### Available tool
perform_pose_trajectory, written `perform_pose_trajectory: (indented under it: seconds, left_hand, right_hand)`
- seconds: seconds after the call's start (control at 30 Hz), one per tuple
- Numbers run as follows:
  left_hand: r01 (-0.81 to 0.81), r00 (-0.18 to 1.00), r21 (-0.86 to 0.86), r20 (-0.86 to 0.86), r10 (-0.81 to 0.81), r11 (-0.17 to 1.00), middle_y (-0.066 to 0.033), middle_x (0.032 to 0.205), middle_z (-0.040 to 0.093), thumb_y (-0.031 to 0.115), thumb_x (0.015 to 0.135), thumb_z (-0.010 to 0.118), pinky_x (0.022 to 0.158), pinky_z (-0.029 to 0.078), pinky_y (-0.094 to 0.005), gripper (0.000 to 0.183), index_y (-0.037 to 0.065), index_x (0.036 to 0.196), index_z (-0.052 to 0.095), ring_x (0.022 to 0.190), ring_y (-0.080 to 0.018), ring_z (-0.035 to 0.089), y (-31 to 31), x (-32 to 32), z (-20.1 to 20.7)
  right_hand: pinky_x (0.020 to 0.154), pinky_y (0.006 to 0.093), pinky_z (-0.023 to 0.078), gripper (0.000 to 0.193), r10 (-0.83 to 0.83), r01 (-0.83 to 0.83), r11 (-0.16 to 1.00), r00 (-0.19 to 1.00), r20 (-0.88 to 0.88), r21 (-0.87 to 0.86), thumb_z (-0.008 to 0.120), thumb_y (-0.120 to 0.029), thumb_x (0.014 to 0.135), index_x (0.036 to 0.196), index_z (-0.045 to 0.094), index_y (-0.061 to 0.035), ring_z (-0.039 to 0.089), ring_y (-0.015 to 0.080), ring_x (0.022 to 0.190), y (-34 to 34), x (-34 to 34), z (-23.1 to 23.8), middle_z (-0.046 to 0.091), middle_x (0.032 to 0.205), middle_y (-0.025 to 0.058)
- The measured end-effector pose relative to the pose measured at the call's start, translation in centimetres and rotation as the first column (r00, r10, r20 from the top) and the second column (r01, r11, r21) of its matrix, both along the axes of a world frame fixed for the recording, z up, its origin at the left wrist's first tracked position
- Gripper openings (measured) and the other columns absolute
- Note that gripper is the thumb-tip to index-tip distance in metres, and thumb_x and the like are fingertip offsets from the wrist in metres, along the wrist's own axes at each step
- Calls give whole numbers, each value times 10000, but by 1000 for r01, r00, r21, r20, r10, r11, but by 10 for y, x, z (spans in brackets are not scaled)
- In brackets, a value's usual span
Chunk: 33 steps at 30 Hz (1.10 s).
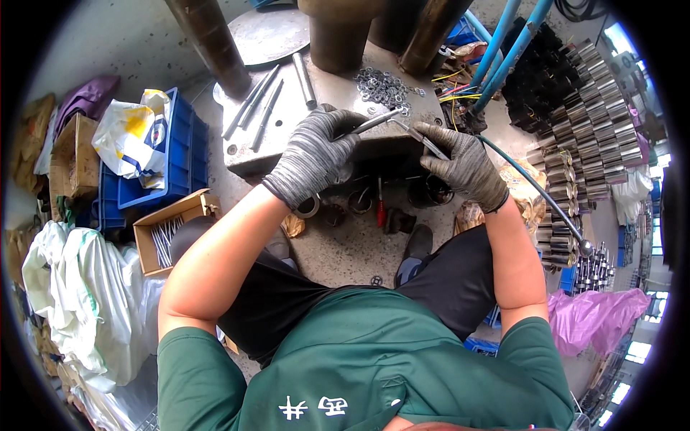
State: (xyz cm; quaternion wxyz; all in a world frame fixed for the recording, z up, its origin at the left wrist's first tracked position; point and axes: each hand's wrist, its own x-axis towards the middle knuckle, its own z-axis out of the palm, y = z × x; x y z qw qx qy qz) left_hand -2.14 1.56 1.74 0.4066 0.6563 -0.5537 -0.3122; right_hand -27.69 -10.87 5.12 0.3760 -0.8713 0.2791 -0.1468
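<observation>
My left hand (314,154), in a grey knit glove, grips a thin metal rod (376,122) that points right over the steel work plate (287,136). My right hand (463,164), also gloved, pinches a second thin rod (420,138) that slants up-left. The two rod tips meet near the plate's front edge. A heap of small metal washers (384,87) lies just behind the tips. Several longer rods (257,106) rest on the plate at the left.
Dark machine columns (210,43) rise behind the plate. A blue crate (162,172) and a cardboard box of rods (167,233) stand at the left, with white sacks (79,302) below. Stacked metal fittings (586,122) fill the right. A hose (539,190) runs past my right wrist.
</observation>
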Motion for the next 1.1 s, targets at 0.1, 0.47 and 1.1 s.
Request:
perform_pose_trajectory:
  seconds: [0.1, 0.47, 1.1]
  left_hand:
    - [29, 992, 33, -122, -25, 999, -99, 1170, 727, 115, 977, 696, 969, 541, -343, 313, 41, 1280, 694, 1054, -170, 669, 5, -2, 5]
    - [276, 919, 99, -319, -232, 956, -74, 1166, 723, 15, 951, 665, 940, 560, -297, 489, 31, 1433, 589, 1027, -131, 657, 8, -5, 13]
    - [171, 905, 84, -408, -122, 982, -54, 997, 742, 73, 1008, 520, 726, 549, -225, 349, -6, 1306, 684, 769, -51, 635, 5, -5, -4]
  right_hand:
    - [920, 309, 522, 590, 65, -56, 992, 995, -70, 117, 788, -81, 839, 1408, 633, -63, 618, 111, 979, -8, -8, 4, 710, 1069, 25]
    - [955, 304, 516, 611, 143, -140, 924, 990, 19, 357, 775, -83, 814, 1405, 627, -39, 622, 104, 1053, -7, -8, -17, 733, 1164, 46]
    - [929, 316, 529, 606, 180, -142, 937, 979, -92, 320, 759, -91, 823, 1405, 610, -15, 630, 109, 1021, -1, 0, -13, 739, 1118, 74]
